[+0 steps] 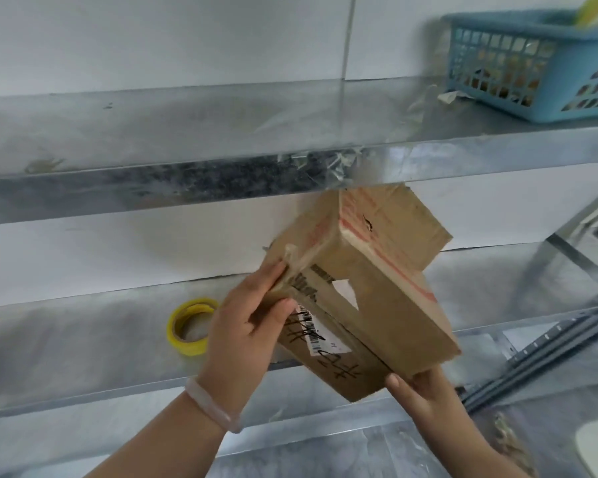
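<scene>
— Closest in, what shows?

— Two bare forearms coming up from the bottom edge. A pale bracelet sits on the left wrist.

— And the hands?

— Both are on a cardboard box. The left hand grips its left edge, with the fingers curled over the taped corner and the thumb lying on the face that has the white barcode label. The right hand holds the lower right corner. Its thumb presses on the near face, and the other fingers are hidden behind the cardboard.

— Where is the box itself?

— Up in the air between the two hands, tilted, resting on nothing. It hangs in front of the gap between two metal shelves, and its top end reaches up to the front edge of the upper one. Black handwriting runs over the label, and red printed stripes cross the upper faces.

— What is behind it?

— A yellow roll of tape lies flat on the lower shelf, just left of the left hand as seen here. Higher up, scraps of clear film cling to the front lip of the upper shelf.

— Anything farther?

— A blue basket stands on that upper shelf at the far right, its contents too blurred to name. A white wall closes the back.
</scene>
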`<action>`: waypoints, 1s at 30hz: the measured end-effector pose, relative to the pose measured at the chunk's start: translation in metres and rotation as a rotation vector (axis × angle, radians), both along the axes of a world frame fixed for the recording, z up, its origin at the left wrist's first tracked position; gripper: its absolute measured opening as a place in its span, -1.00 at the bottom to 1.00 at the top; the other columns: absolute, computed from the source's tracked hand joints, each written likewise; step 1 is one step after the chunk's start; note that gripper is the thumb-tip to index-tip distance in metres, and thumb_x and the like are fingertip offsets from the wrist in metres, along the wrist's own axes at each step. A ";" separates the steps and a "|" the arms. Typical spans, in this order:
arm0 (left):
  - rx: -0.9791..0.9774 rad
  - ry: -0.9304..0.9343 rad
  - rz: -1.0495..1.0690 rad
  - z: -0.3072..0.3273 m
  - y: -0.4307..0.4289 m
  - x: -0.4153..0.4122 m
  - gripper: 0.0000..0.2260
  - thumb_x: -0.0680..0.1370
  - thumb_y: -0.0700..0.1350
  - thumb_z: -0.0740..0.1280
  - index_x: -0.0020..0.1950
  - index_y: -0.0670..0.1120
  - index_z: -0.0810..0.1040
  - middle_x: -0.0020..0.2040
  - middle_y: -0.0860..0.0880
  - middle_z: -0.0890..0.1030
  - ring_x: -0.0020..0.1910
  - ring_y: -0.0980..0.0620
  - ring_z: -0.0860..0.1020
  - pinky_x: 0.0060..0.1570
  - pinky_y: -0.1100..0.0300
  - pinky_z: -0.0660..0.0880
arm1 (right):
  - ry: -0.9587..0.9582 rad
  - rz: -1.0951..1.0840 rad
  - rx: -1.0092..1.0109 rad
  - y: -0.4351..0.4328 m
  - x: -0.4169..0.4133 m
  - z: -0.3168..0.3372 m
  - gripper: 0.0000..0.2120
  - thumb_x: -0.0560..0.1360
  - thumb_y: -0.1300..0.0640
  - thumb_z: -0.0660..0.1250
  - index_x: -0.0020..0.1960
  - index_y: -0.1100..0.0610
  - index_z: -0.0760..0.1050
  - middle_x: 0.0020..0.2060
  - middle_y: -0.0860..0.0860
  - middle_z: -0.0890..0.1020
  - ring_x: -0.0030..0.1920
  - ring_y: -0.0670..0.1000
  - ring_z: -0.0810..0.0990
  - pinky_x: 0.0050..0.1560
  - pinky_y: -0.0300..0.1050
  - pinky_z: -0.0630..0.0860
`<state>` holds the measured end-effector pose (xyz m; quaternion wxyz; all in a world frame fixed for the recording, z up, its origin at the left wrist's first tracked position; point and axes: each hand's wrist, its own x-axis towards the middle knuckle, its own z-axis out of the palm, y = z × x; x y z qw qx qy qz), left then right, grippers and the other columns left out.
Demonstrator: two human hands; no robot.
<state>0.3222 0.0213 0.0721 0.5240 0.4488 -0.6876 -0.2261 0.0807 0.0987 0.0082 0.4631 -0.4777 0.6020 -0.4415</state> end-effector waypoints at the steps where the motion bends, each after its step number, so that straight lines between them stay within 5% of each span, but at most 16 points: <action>1: 0.028 0.029 0.000 -0.003 0.003 0.000 -0.63 0.50 0.07 0.32 0.31 0.10 0.50 0.18 0.12 0.60 0.18 0.06 0.56 0.15 0.05 0.52 | 0.015 -0.058 -0.011 0.002 0.006 0.004 -0.21 0.18 -0.43 0.46 0.30 -0.13 0.37 0.16 -0.18 0.61 0.15 -0.19 0.58 0.27 0.03 0.50; 4: 0.170 0.071 -0.045 -0.014 0.009 0.008 -0.52 0.45 0.11 0.37 0.35 0.07 0.41 0.13 0.08 0.62 0.14 0.09 0.58 0.09 0.06 0.55 | 0.054 -0.237 -0.066 0.005 0.022 0.021 -0.57 0.34 -0.13 0.48 0.14 -0.15 0.40 0.04 -0.12 0.62 0.03 -0.14 0.58 -0.04 -0.22 0.53; 6: 0.349 0.177 -0.158 -0.015 0.008 0.018 -0.38 0.44 0.12 0.43 0.43 0.07 0.26 0.08 0.01 0.66 0.12 0.05 0.61 0.08 0.09 0.55 | 0.131 -0.280 -0.108 0.005 0.024 0.028 -0.58 0.45 0.06 0.45 0.25 -0.08 0.39 0.08 -0.09 0.57 0.10 -0.08 0.56 -0.16 -0.36 0.48; 11: 0.509 0.033 -0.143 -0.019 -0.003 0.036 -0.59 0.46 -0.08 0.45 0.23 0.19 0.40 0.00 0.19 0.67 0.01 0.15 0.63 -0.07 0.38 0.50 | 0.379 -0.167 -0.246 -0.002 0.025 0.033 -0.29 0.50 0.02 0.37 0.51 -0.30 0.09 0.40 -0.13 0.38 0.37 -0.04 0.40 0.27 0.05 0.48; 14: 0.473 -0.193 0.022 -0.022 0.001 0.045 -0.23 0.37 0.20 0.46 0.49 0.19 0.15 0.40 0.16 0.32 0.31 0.17 0.38 0.29 0.21 0.35 | 0.688 -0.141 -0.471 -0.015 0.031 0.044 -0.36 0.55 -0.06 0.31 0.54 -0.22 0.09 0.48 -0.16 0.27 0.48 -0.01 0.26 0.41 0.08 0.30; 17: 0.174 -0.392 -0.030 -0.019 0.008 0.047 -0.13 0.32 0.44 0.30 0.49 0.36 -0.09 0.54 0.22 0.01 0.48 0.28 0.01 0.39 0.34 0.04 | 1.036 -0.024 -0.626 -0.027 0.039 0.044 -0.37 0.50 -0.11 0.26 0.53 -0.07 0.21 0.48 -0.10 0.33 0.49 0.08 0.29 0.40 0.19 0.32; 19: 0.141 -0.299 -0.169 -0.020 0.010 0.038 -0.19 0.37 0.38 0.33 0.47 0.40 -0.10 0.54 0.19 0.08 0.50 0.26 0.06 0.42 0.34 0.14 | 1.115 0.063 -0.668 -0.036 0.050 0.042 -0.42 0.50 -0.12 0.23 0.50 -0.09 0.27 0.45 -0.08 0.39 0.46 0.09 0.34 0.35 0.26 0.36; 23: 0.231 0.028 -0.187 -0.038 0.008 0.032 -0.41 0.53 0.19 0.29 0.50 0.31 0.11 0.40 0.13 0.38 0.37 0.06 0.39 0.30 -0.01 0.43 | 1.055 0.184 -0.709 -0.054 0.058 0.040 -0.46 0.47 -0.14 0.24 0.43 -0.05 0.33 0.38 -0.02 0.48 0.41 0.04 0.39 0.36 0.23 0.39; 30: 0.294 0.105 -0.119 -0.046 0.003 0.049 -0.52 0.53 -0.09 0.32 0.40 0.20 0.27 0.32 0.04 0.45 0.29 0.21 0.46 0.20 0.09 0.52 | 1.055 0.393 -0.779 -0.088 0.045 0.035 -0.61 0.63 -0.03 0.14 0.41 -0.01 0.45 0.39 -0.03 0.48 0.47 0.04 0.33 0.43 0.17 0.32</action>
